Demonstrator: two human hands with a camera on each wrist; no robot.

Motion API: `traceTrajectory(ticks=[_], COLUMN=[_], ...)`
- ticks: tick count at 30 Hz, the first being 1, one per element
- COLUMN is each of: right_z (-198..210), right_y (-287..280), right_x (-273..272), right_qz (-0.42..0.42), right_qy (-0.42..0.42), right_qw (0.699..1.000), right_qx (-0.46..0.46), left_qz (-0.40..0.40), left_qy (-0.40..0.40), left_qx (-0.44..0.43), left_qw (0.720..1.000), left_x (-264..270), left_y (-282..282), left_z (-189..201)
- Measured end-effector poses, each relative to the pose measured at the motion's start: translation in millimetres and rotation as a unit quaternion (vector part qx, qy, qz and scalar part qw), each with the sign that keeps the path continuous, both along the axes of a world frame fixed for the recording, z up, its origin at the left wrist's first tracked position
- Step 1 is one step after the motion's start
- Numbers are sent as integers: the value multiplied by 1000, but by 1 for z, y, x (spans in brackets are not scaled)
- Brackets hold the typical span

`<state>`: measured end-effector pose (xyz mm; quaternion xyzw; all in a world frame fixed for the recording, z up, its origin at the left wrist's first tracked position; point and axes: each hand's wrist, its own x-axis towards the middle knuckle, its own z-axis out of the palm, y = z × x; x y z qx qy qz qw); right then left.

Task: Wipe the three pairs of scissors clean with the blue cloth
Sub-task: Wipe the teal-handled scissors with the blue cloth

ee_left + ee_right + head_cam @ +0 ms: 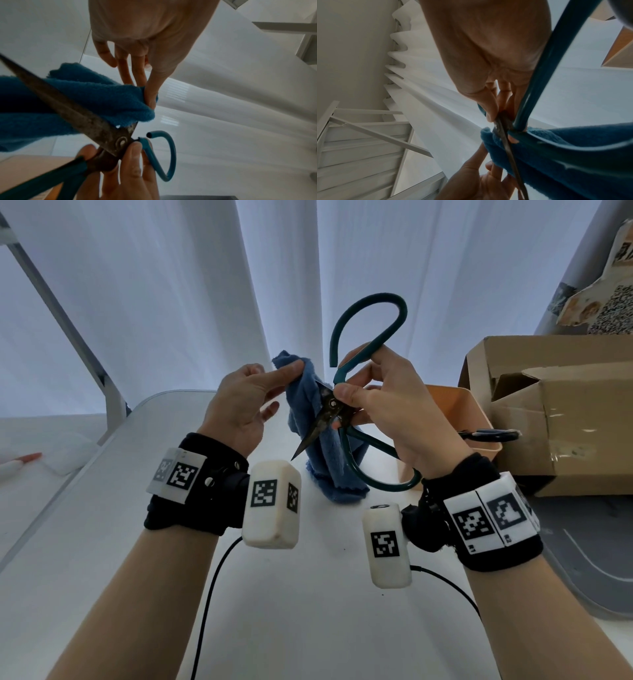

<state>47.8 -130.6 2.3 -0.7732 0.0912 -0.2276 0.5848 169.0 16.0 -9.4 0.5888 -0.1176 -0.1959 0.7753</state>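
My right hand (346, 398) grips a large pair of scissors (371, 337) with green looped handles near the pivot, above the table. The dark, tarnished blades (313, 436) stand apart, one pointing down toward me, the other partly behind the cloth. My left hand (274, 374) pinches the top of the blue cloth (329, 470) between thumb and fingers; the cloth hangs down behind the blades. In the left wrist view the blade (72, 108) crosses the cloth (106, 102). In the right wrist view the cloth (565, 155) drapes beside the blade (506, 142). Another pair's black handles (493, 435) stick out of an orange bin.
An orange bin (455, 402) stands at the right on the white table (308, 628), with an open cardboard box (565, 412) beside it. A grey tray (589, 570) lies at the right edge. White curtains hang behind. A metal frame (68, 330) stands at the left.
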Motion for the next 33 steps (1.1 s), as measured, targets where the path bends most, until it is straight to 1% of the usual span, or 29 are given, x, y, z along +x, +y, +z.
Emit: traceTrajectory(ticks=[3, 7, 9, 11, 15, 18, 21, 24, 27, 29, 31, 33], right_z=[-2, 0, 1, 1, 1, 0, -2, -3, -4, -4, -4, -4], right_y=[-2, -4, -4, -4, -9, -9, -10, -8, -8, -9, -10, -11], right_x=[0, -2, -2, -3, -3, 0, 2, 2, 2, 2, 1, 1], right_qz=[-13, -7, 1, 4, -26, -52, -67, -67, -65, -65, -65, -66], right_qy=[0, -1, 0, 6, 1, -9, -16, -13, -7, -7, -8, -6], right_qw=[1000, 1000, 1000, 1000, 1000, 999, 998, 997, 998, 998, 998, 998], right_qx=[-1, 11, 9, 1, 2, -4, -11, -17, -19, -18, -18, -18], left_qz=[-37, -26, 4, 52, 142, 175, 198, 205, 180, 149, 114, 79], left_qy=[-8, 4, 9, 10, 15, -24, -95, -183, -268, -307, -326, -326], left_qx=[6, -42, -57, -65, -80, -53, 18, 120, 223, 276, 346, 439], left_qw=[999, 999, 998, 996, 987, 983, 975, 954, 920, 899, 872, 834], left_x=[-8, -6, 0, 8, 19, 16, 15, 15, 13, 12, 14, 19], left_y=[-7, -8, -4, 4, 20, 19, 13, 9, 9, 11, 16, 25], left_z=[-2, -1, -1, -1, -2, -1, -2, -4, -3, -2, -2, -3])
